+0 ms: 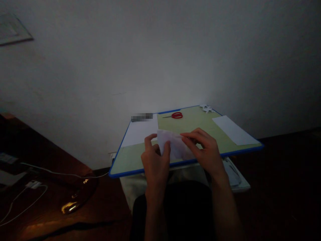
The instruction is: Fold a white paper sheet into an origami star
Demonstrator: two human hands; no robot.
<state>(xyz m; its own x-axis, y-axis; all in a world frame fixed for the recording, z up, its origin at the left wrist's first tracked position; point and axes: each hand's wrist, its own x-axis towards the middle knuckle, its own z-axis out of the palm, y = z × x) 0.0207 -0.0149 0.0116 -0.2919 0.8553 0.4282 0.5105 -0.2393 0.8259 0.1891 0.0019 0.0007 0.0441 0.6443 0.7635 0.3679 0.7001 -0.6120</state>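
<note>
A folded white paper [175,145] is held over the near edge of a green board with a blue rim [130,173]. My left hand [155,160] pinches the paper's left side between thumb and fingers. My right hand [205,149] grips its right side, fingers curled over the top fold. Red-handled scissors [175,115] lie at the board's far edge, beyond both hands.
A white sheet [141,130] lies on the board's left, another white strip [234,130] on its right, and paper scraps [207,108] sit at the far corner. White cables [37,184] run over a dark wooden surface at left. A pale wall stands behind.
</note>
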